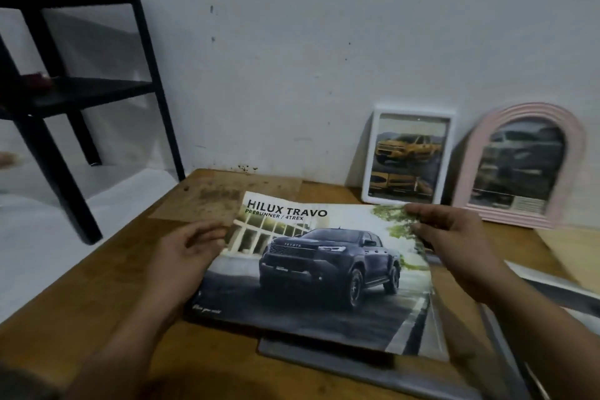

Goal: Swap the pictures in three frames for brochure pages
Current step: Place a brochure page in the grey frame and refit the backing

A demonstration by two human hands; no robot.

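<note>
I see a brochure (311,269) whose cover shows a dark blue-black pickup on grey road, with black lettering on a pale sky and green foliage at the right. Behind it, a white frame (409,156) holds a yellow truck picture; an arched pink frame (522,166), ridged in bands, holds a grey one. The table (97,318) is honey-brown wood, the shelf (81,91) black, the wall (324,26) off-white with dark specks.

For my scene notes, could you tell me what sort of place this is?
Probably a home room: a worn wooden table against a scuffed wall, a black shelf, and two picture frames.
</note>
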